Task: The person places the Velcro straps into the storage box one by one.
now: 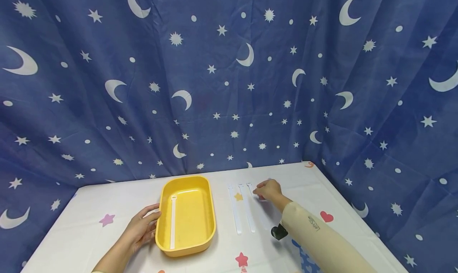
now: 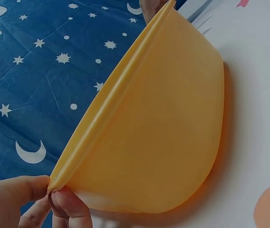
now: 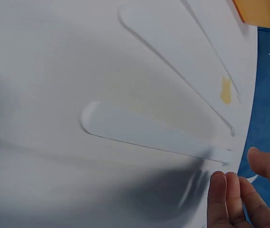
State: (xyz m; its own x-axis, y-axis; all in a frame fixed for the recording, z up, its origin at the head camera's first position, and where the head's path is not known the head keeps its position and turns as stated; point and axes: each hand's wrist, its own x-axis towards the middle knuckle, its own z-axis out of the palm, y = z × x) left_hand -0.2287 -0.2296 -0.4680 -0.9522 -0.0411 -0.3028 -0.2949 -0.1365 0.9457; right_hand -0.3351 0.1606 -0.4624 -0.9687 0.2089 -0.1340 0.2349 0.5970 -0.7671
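My left hand grips the left side of a yellow plastic tray. In the left wrist view the thumb and fingers pinch its rim at a corner. One thin white strap with a small loop at its far end lies lengthwise inside the tray. To the right, more flat white straps lie side by side on the table. Over the far end of the rightmost strap is my right hand. Its thumb and fingers stand apart, with nothing between them.
A white cloth printed with stars and hearts covers the table. Behind and to the right hangs a blue curtain with moons and stars. A black object shows under my right wrist, and a blue patterned piece lies at the front edge.
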